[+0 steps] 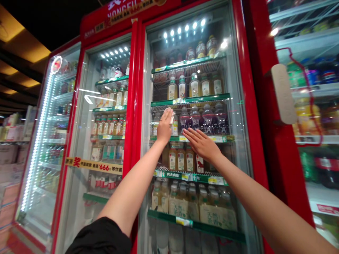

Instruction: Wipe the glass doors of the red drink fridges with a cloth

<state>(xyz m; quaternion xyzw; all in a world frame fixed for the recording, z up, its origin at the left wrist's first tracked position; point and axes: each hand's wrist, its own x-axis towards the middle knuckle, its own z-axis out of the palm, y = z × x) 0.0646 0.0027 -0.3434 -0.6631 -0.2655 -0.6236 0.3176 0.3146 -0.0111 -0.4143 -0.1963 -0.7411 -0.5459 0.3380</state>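
My left hand is raised against the glass door of a red drinks fridge. Under its fingers is a crumpled white cloth or tissue, pressed toward the glass and partly hidden by the hand. A ring shows on one finger. To the right, my right hand is held flat with its fingers stretched out, holding nothing; whether it touches the pane I cannot tell. Behind the glass, dark purple drink bottles line a shelf beside the hands, and pale tea bottles stand on the shelf below.
A red door frame divides this door from another glass door on the left. A beige box is fixed at the right side. Beyond it are open drink shelves. Another lit fridge stands far left, near stacked cartons.
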